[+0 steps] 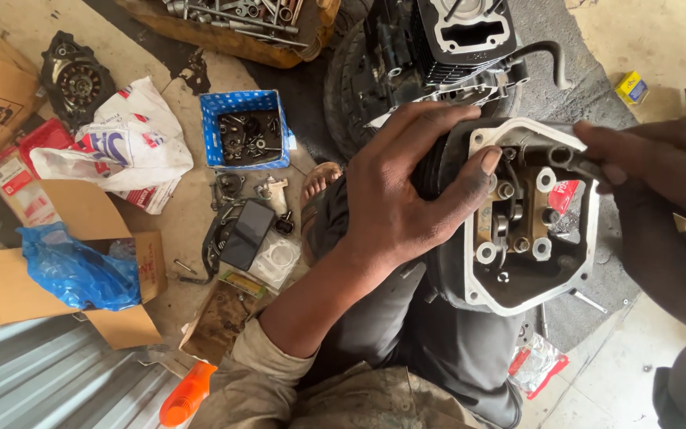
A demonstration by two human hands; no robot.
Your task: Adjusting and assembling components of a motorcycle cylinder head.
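Observation:
A black engine cylinder head [573,274] with a pale gasket face rests on my lap, its open side up, showing brass-coloured rocker parts inside. My left hand [402,191] grips its left side, thumb hooked over the rim. My right hand [664,171] holds a small dark metal tool [572,159] at the head's upper right corner, its tip touching the top edge.
On the floor lie a blue basket of small parts [249,127], a phone [248,233], plastic bags [125,143], cardboard boxes [65,270] and an orange-handled tool [186,395]. A wooden tray of wrenches [236,24] and an engine block [462,40] on a tyre sit ahead.

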